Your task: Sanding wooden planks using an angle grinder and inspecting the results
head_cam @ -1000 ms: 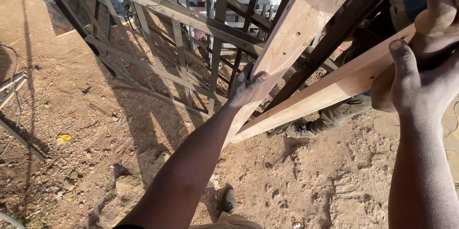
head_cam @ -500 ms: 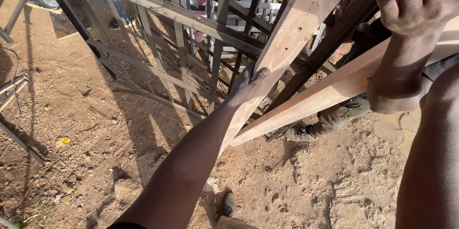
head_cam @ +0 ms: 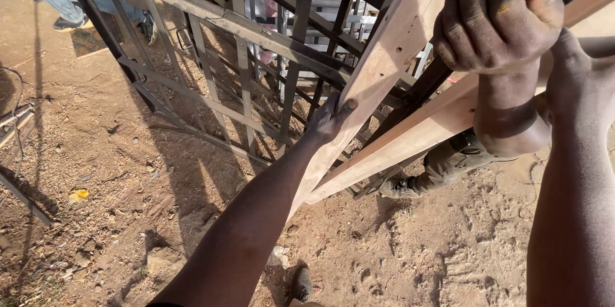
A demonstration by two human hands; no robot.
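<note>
Head view, left hand (head_cam: 328,121) gripping wooden plank (head_cam: 384,63)

Bare dirt ground (head_cam: 96,153) carries metal frames (head_cam: 211,82); stones (head_cam: 160,259); yellow scrap (head_cam: 78,195).

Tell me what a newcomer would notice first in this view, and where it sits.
First, the pale wooden frame slanting across the upper right, with the left hand gripping its edge at centre. At top right another person's fist closes over the frame, beside the right hand. Behind, dark metal grilles lean over sandy ground, and a boot shows under the wood.
</note>
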